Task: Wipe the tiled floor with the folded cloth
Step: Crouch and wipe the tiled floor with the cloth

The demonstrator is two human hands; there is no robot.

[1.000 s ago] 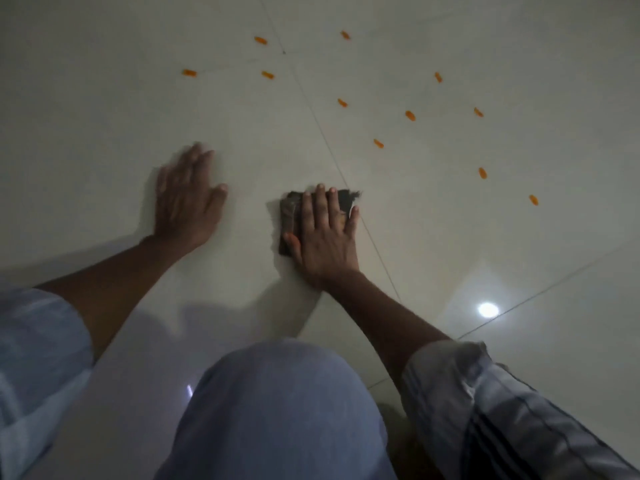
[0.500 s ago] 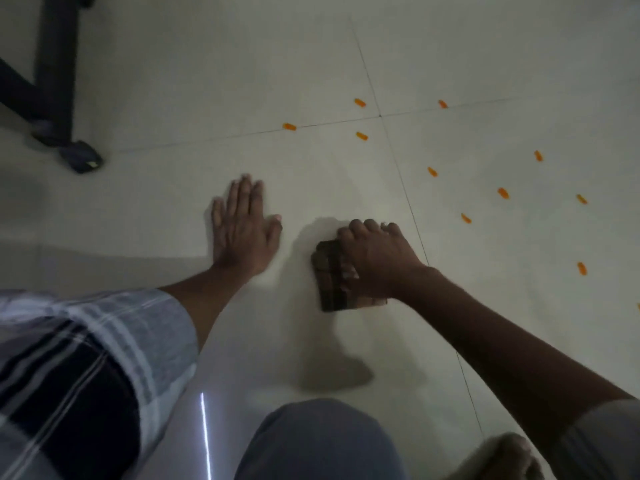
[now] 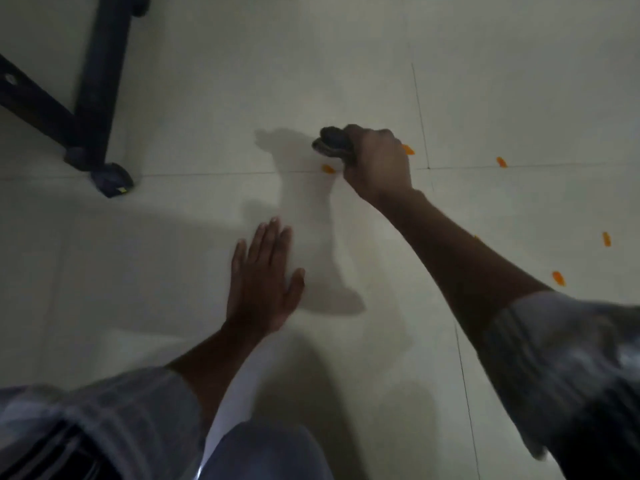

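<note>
Dim room, pale tiled floor

The floor [image 3: 346,64] is glossy off-white tile with thin dark grout lines [image 3: 420,112] crossing at right angles. Small orange marks [image 3: 501,162] lie scattered on the right side, some near a grout crossing. At the upper left stands a dark frame [image 3: 100,81], its bars meeting at a foot [image 3: 114,180] that rests on the tile. Light is low; soft shadows [image 3: 304,237] spread over the middle, and a bright reflection [image 3: 232,393] shows near the bottom edge

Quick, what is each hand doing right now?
Left hand: open, flat on the tiled floor.
Right hand: closed, gripping the folded cloth.
</note>
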